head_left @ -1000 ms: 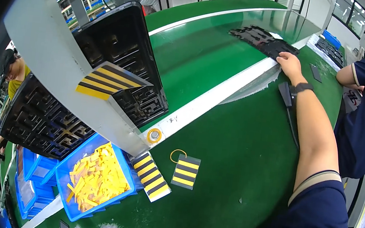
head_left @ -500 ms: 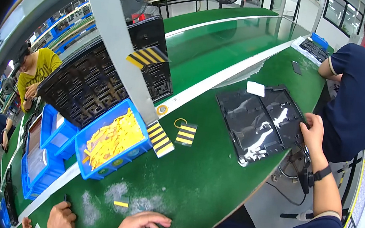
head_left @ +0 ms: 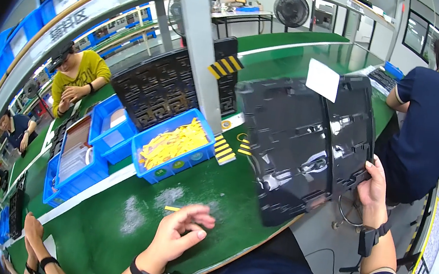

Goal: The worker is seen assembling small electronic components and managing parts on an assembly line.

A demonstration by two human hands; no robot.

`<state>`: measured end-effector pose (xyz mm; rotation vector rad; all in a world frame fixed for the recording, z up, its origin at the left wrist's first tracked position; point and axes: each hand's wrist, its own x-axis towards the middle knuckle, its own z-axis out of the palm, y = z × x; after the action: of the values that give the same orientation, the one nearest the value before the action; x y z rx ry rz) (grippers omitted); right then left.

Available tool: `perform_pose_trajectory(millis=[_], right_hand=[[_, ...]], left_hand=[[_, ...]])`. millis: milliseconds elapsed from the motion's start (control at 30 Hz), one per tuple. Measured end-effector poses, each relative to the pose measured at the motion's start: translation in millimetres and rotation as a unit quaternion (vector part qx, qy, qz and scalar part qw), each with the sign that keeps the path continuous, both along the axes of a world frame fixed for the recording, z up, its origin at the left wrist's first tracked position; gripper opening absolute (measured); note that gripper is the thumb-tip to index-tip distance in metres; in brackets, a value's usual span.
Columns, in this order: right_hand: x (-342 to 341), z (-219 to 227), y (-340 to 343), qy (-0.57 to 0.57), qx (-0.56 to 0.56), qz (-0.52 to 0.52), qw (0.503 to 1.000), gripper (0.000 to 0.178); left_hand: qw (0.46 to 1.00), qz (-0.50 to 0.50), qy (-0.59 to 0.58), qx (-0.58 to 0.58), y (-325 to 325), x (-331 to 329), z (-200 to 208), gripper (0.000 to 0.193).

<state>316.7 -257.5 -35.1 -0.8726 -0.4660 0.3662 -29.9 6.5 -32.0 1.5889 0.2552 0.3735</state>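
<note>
One black tray (head_left: 294,138) is pinched at its edge by the right hand (head_left: 374,188); the left hand (head_left: 176,235) curls loosely, empty.

Bright light glares off the slightly blurred black tray (head_left: 298,137).

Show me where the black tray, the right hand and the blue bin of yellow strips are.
Black tray (head_left: 297,144): head view, middle of its face.
Right hand (head_left: 375,187): head view, middle of the hand.
Blue bin (head_left: 187,162): head view, its near wall.
</note>
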Motion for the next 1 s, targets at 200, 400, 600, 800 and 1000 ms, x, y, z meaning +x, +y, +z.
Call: perform_pose_trajectory(millis=[200,400,600,800,1000], right_hand=[[-78,55,113,-0.080,0.044,0.148,0.985,0.029],[-103,85,201,-0.165,-0.011,0.348,0.923,0.038],[-105,71,242,-0.140,-0.021,0.438,0.888,0.051],[-99,36,256,-0.102,-0.067,0.460,0.880,0.055],[-104,31,262,-0.064,-0.070,0.432,0.897,0.028]], left_hand=[[0.969,0.142,-0.204,-0.015,27,-18,0,0.079],[0.882,0.311,-0.314,-0.166,56,-39,31,0.030],[0.844,0.389,-0.356,-0.097,73,-57,36,0.027],[0.866,0.423,-0.267,-0.020,93,-64,16,0.018],[0.875,0.421,-0.239,-0.023,94,-64,16,0.019]])
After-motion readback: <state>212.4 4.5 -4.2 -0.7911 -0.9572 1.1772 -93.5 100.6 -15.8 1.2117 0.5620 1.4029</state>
